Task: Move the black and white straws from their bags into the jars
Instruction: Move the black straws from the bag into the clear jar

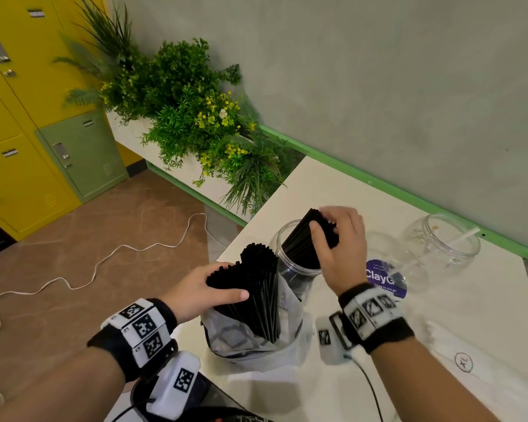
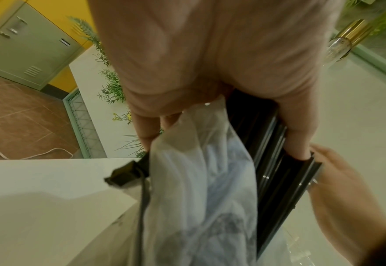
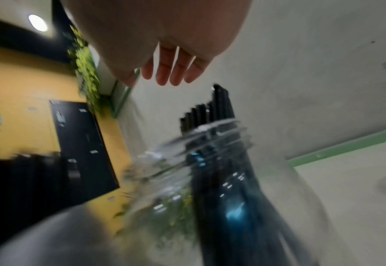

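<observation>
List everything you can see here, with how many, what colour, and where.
Black plastic straws in the bag: one bundle, black, standing in the bag.
Black plastic straws in the jar: one bundle, black, leaning in the near jar.
Crinkled plastic bag: one, whitish, table's near edge.
Clear plastic jars: three, clear, along the table.
White table: one, against the wall.
Metal lockers: several, yellow and green, far left.
Green plants: one bank, by the wall.
Left hand: grips bagged straws.
Right hand: over the jar's straws.
</observation>
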The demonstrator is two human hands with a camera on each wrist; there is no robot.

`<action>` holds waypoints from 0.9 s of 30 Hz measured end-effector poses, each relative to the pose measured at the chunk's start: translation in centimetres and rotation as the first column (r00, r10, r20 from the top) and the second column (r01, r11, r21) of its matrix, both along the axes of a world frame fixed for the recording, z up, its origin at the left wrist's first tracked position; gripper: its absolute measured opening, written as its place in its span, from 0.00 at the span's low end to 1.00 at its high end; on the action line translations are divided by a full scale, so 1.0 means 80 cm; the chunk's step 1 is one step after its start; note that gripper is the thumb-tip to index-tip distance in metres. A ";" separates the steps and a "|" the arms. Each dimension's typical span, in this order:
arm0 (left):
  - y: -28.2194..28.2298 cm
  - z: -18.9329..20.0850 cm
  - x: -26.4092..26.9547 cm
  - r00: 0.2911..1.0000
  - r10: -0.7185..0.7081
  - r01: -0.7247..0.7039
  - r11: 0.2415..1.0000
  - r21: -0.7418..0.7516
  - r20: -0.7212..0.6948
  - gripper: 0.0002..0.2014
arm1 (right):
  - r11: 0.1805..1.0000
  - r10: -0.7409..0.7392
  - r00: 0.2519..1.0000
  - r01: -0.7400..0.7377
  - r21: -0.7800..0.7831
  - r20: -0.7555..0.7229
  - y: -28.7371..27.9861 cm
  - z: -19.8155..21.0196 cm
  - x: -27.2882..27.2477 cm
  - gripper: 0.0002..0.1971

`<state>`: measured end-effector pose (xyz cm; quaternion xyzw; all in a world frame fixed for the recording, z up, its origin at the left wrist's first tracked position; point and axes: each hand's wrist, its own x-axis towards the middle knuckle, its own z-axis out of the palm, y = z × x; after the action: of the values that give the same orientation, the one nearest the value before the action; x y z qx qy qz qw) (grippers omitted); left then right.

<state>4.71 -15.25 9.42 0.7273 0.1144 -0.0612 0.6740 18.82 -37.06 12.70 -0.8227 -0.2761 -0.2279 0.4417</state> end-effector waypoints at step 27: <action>-0.004 -0.011 -0.005 0.995 0.098 -0.100 0.975 -0.197 -0.023 0.37 | 0.990 0.127 0.903 -0.093 0.101 -0.410 -0.046 -0.037 -0.125 0.21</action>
<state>4.29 -15.54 8.54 0.6495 0.1482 -0.0433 0.7445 8.82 -40.78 9.78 -0.8172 -0.2125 -0.0331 0.5348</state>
